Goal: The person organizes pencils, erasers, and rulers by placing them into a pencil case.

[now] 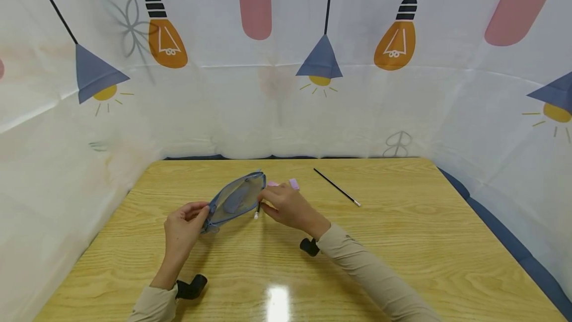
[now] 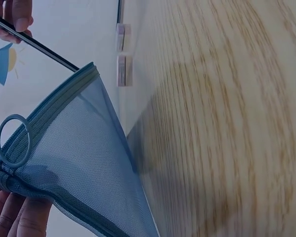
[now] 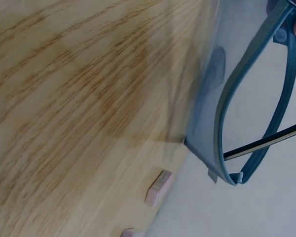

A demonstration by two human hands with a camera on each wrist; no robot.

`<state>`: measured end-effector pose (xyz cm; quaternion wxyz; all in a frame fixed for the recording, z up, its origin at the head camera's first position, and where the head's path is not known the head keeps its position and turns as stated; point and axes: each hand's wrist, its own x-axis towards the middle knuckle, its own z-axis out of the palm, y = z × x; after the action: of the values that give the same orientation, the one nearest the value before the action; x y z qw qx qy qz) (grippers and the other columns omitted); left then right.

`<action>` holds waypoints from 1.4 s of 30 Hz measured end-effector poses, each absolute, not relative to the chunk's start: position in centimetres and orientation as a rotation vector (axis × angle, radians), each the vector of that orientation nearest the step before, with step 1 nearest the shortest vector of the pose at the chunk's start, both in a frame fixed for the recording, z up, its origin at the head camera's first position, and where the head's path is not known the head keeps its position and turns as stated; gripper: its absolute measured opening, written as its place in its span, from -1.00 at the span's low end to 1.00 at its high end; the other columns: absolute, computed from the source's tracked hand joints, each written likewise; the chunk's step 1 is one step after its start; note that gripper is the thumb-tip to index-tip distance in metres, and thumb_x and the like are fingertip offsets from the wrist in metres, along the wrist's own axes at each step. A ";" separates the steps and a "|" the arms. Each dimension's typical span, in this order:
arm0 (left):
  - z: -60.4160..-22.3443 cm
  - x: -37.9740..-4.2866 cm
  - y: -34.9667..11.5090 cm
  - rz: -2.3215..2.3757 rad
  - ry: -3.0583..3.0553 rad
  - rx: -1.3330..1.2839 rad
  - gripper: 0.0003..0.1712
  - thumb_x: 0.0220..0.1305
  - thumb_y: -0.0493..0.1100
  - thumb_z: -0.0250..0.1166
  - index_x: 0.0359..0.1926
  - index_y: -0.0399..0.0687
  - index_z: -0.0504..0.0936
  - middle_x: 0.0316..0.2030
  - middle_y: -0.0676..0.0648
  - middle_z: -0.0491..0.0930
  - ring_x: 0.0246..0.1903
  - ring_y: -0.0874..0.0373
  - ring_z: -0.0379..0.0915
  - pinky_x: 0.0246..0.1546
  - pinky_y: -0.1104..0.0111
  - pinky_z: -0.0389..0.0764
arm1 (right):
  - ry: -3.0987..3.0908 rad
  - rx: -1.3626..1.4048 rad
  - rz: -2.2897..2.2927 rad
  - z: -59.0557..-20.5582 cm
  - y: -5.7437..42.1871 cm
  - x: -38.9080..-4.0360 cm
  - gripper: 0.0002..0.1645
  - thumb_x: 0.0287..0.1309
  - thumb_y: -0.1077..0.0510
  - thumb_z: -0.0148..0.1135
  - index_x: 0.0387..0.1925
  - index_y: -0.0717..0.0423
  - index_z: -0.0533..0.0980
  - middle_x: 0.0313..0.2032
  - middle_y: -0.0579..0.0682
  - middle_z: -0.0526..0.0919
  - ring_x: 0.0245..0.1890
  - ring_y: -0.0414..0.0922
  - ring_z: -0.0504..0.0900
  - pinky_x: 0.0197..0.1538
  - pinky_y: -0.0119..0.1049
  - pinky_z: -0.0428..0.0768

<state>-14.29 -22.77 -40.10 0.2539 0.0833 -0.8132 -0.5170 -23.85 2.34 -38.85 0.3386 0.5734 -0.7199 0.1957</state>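
My left hand [image 1: 182, 227] grips one end of a blue mesh zip pouch [image 2: 98, 143], held up over the table with its mouth open. A ring-shaped zip pull [image 2: 14, 141] hangs near the left fingers. Between the fingertips of my right hand [image 1: 288, 207] is a black pencil [image 3: 269, 141], pinched and slanting into the mouth of the pouch at the end away from my left hand. Its white eraser end sticks out below the right hand in the head view. Through the mesh, a darker blue patch [image 1: 234, 200] shows on the pouch's side.
A second black pencil [image 1: 337, 187] with a white end lies on the wooden table [image 1: 402, 262] to the right. Two pale pink erasers [image 3: 159, 187] rest beyond the right hand, partly hidden by it in the head view. A printed white curtain [image 1: 277, 113] stands behind the table's back edge.
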 end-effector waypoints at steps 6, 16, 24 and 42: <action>-40.3 -14.3 -22.9 -1.416 -2.208 0.225 -0.86 0.26 -0.28 0.33 -0.23 -0.29 0.72 -0.37 -0.21 0.69 -0.48 0.37 0.58 -0.51 0.53 0.54 | -1.843 1.512 0.460 -39.3 1.9 -24.2 -0.80 0.05 0.29 0.43 -0.30 0.08 0.55 -0.39 -0.10 0.63 -0.46 -0.27 0.55 -0.36 -0.38 0.46; -40.5 -14.2 -22.8 -1.431 -2.202 0.240 -0.85 0.26 -0.27 0.33 -0.22 -0.30 0.72 -0.37 -0.20 0.69 -0.48 0.36 0.58 -0.51 0.54 0.53 | -1.813 1.532 0.365 -39.7 1.3 -24.3 -0.83 0.10 0.26 0.41 -0.28 0.08 0.56 -0.37 -0.12 0.64 -0.38 -0.29 0.57 -0.23 -0.38 0.52; -40.5 -14.3 -22.8 -1.425 -2.202 0.252 -0.85 0.25 -0.27 0.34 -0.23 -0.29 0.73 -0.39 -0.19 0.70 -0.48 0.38 0.57 -0.53 0.54 0.52 | -1.822 1.523 0.284 -39.7 0.8 -24.3 -0.93 0.22 0.22 0.31 -0.25 0.04 0.59 -0.34 -0.15 0.66 -0.33 -0.31 0.61 -0.09 -0.38 0.53; -40.4 -14.3 -22.7 -1.433 -2.210 0.254 -0.84 0.26 -0.25 0.34 -0.20 -0.28 0.73 -0.36 -0.19 0.70 -0.47 0.37 0.58 -0.52 0.53 0.54 | -1.819 1.517 0.291 -39.4 0.0 -24.4 -0.93 0.30 0.22 0.21 -0.26 0.03 0.61 -0.37 -0.14 0.66 -0.40 -0.30 0.59 -0.33 -0.39 0.41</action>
<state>-14.34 -22.74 -40.38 0.2452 0.0931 -0.8095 -0.5252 -24.44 0.02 -39.40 0.3689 0.5909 -0.7084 0.1135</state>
